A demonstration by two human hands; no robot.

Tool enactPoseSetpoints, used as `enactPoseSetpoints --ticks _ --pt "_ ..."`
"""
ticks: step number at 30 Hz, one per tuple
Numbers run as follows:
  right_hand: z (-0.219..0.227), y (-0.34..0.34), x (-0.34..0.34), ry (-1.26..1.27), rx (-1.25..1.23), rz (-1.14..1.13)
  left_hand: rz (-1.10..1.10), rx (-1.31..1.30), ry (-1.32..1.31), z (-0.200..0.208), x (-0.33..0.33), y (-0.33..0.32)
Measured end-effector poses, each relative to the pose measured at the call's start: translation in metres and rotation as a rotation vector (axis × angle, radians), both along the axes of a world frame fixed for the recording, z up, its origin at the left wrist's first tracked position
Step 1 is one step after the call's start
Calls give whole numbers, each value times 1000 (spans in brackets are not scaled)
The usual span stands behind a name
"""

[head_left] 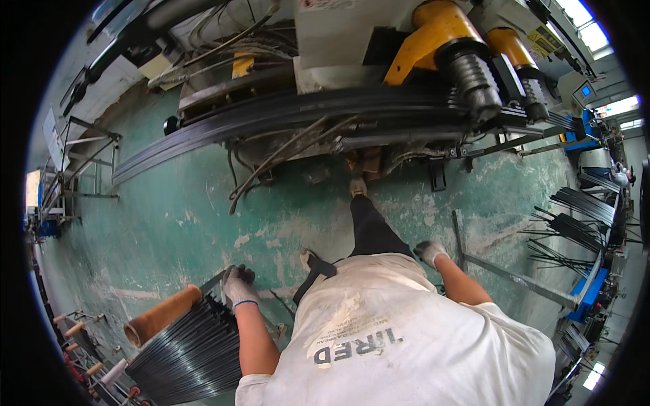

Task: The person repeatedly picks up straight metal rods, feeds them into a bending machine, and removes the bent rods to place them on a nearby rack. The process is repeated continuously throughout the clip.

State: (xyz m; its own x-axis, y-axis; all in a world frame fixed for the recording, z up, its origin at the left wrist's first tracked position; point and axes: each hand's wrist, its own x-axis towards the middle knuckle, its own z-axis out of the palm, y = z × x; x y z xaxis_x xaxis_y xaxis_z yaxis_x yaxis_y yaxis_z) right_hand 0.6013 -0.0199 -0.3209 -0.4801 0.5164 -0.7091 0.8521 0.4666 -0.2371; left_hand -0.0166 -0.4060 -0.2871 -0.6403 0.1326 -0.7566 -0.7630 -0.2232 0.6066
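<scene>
My left hand point(240, 284), in a pale work glove with dark fingertips, is at the end of a stack of long black strips point(186, 355). Its fingers are curled beside a dark bar of the rack; what they grip, if anything, is hidden. A brown cardboard-like roll point(162, 314) lies along the end of that stack. Out to my right side, my right hand point(429, 252), also gloved, hangs near my thigh with its fingers loosely apart and nothing in them. Ahead of me, long black profiles point(223, 135) lie across a machine.
The machine has yellow presses point(440, 34) with ribbed metal columns and hanging cables. On the right, a metal frame point(521, 277) stands near racks of black rods point(575, 227). A metal stand point(91, 159) is at the far left. The green floor point(169, 223) is worn.
</scene>
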Motion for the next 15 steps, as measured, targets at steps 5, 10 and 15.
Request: enactPoseSetpoints --ticks 5,10,15 --pt "0 73 5 -164 -288 -826 -148 29 -30 -15 20 150" --pt "-1 147 -17 191 -156 -847 -655 11 123 105 140 325" --pt "51 157 -69 530 -127 -1091 -916 -47 285 115 128 346"
